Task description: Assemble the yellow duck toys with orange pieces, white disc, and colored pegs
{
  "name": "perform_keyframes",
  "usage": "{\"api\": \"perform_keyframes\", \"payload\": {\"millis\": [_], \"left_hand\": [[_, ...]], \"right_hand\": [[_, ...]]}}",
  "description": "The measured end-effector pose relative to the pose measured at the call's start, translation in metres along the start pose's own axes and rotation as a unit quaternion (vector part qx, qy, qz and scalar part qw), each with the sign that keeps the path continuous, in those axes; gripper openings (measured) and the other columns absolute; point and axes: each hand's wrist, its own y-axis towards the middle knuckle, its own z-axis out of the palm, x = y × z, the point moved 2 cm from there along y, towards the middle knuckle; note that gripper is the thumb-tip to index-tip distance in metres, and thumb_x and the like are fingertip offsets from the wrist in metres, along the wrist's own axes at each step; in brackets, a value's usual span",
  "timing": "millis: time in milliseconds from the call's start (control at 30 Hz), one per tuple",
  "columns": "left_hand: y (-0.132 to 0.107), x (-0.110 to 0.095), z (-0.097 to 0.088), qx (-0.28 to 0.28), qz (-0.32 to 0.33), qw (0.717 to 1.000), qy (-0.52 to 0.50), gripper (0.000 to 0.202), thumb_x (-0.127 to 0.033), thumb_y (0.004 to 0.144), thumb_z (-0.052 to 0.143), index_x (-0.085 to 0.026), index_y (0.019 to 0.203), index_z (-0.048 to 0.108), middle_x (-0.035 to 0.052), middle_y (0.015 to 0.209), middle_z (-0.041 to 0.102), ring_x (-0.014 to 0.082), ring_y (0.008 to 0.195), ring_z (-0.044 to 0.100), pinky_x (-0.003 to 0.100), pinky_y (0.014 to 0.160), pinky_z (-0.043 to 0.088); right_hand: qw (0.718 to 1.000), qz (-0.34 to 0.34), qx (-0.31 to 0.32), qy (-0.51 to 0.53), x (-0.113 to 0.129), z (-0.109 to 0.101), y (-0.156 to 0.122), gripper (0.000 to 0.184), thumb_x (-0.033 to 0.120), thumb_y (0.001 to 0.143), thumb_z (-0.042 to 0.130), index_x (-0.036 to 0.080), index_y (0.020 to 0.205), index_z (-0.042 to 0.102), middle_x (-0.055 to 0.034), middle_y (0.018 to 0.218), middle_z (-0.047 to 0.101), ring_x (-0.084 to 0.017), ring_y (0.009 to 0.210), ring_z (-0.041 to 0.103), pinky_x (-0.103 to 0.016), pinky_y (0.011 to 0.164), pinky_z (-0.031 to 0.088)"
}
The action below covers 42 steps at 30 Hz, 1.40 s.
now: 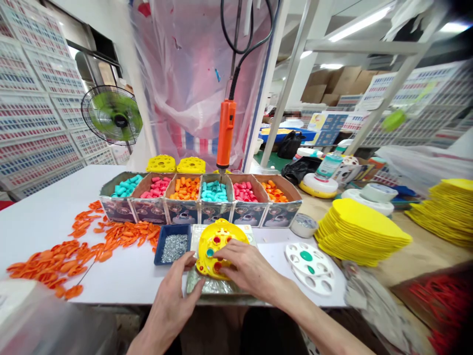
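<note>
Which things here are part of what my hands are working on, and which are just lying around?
In use: yellow shell under left hand and right hand; blue screw tray; orange screwdriver.
Lying about: green fan; tape roll; black bag.

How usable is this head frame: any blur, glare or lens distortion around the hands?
Head view: both hands, left hand and right hand, and the yellow housing are sharp; strong wide-angle bending at the edges; the lower-left corner is blurred; ceiling lights blow out.
</note>
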Motion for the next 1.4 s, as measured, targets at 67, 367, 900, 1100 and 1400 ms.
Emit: {"api": "perform_keyframes", "payload": {"millis": [67,367,900,1100,1400], "left_hand": [[-0.001,0.000,0.001,0.001,0.000,1.000,-0.002,0.051,-0.029,0.091,0.061,-0.025,0.138,0.043,0.0089,0.119,0.070,0.0245,0.108,0.070,0.044,0.094,0.059],[-0.001,-0.001,0.001,0.002,0.004,1.000,-0.006,0.050,-0.028,0.092,0.059,-0.025,0.139,0.041,0.0092,0.119,0.070,0.0241,0.108,0.070,0.044,0.094,0.060],[0.041,0.014,-0.082,-0.117,0.028,0.991,0.067,0.034,-0.033,0.094,0.056,-0.021,0.125,0.055,0.0096,0.114,0.074,0.0229,0.104,0.072,0.039,0.093,0.059],[0.124,0.052,-0.171,-0.139,-0.004,0.973,0.183,0.026,-0.031,0.094,0.050,-0.017,0.109,0.065,0.0106,0.106,0.076,0.0239,0.097,0.072,0.038,0.091,0.057],[0.233,0.133,-0.239,0.024,-0.104,0.924,0.366,0.025,-0.035,0.094,0.064,-0.016,0.109,0.067,0.0068,0.109,0.072,0.0216,0.096,0.069,0.044,0.087,0.057]], "right_hand": [[1.000,0.004,0.007,-0.009,0.001,0.000,0.001,0.018,0.016,0.090,0.064,0.021,0.107,0.070,-0.0053,0.099,0.076,-0.023,0.092,0.067,-0.034,0.080,0.052],[1.000,-0.018,0.012,-0.023,0.006,-0.002,-0.002,0.010,0.021,0.094,0.061,0.022,0.094,0.071,-0.0034,0.099,0.075,-0.023,0.098,0.061,-0.034,0.085,0.052],[0.999,-0.011,-0.045,0.003,0.022,-0.023,0.059,0.017,0.018,0.093,0.058,0.021,0.099,0.073,-0.0045,0.096,0.077,-0.020,0.087,0.070,-0.030,0.080,0.049],[0.999,-0.012,-0.026,-0.046,0.026,-0.023,0.185,0.022,0.017,0.093,0.054,0.020,0.099,0.075,-0.0048,0.095,0.079,-0.019,0.086,0.072,-0.026,0.074,0.046],[0.990,-0.017,0.088,-0.112,0.006,0.028,0.315,0.028,0.024,0.092,0.064,0.019,0.119,0.068,-0.0090,0.115,0.073,-0.023,0.106,0.068,-0.036,0.089,0.053]]}}
